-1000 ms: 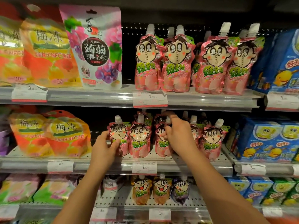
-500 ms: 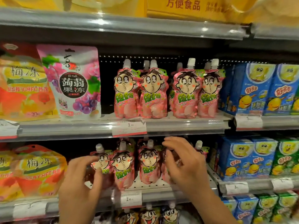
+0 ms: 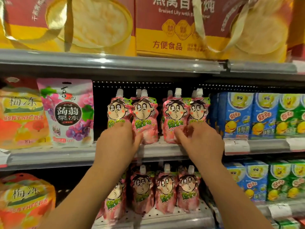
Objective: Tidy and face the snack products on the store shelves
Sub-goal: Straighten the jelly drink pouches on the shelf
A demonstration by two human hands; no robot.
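Note:
Pink spouted jelly pouches with a cartoon face stand in a row on the middle shelf (image 3: 49, 156). My left hand (image 3: 118, 142) wraps the lower part of the leftmost pouch (image 3: 117, 109), its thumb against the second pouch (image 3: 142, 113). My right hand (image 3: 201, 142) has its fingers curled on the bottom of the fourth pouch (image 3: 198, 111), the index finger touching the third pouch (image 3: 175, 113). More pouches stand behind them, mostly hidden. A second row of the same pouches (image 3: 165, 187) stands on the shelf below, between my forearms.
A purple grape jelly bag (image 3: 67, 113) and orange bags (image 3: 19, 116) stand left of the pouches. Blue boxes (image 3: 239, 116) and green boxes (image 3: 290, 116) stand at the right. Large red-and-yellow gift boxes (image 3: 165, 30) fill the top shelf. Price tags hang on the shelf rails.
Both hands left the pouches on the lower shelf and rose to the same pouches one shelf up. The view tilted upward, bringing the top shelf's boxes in.

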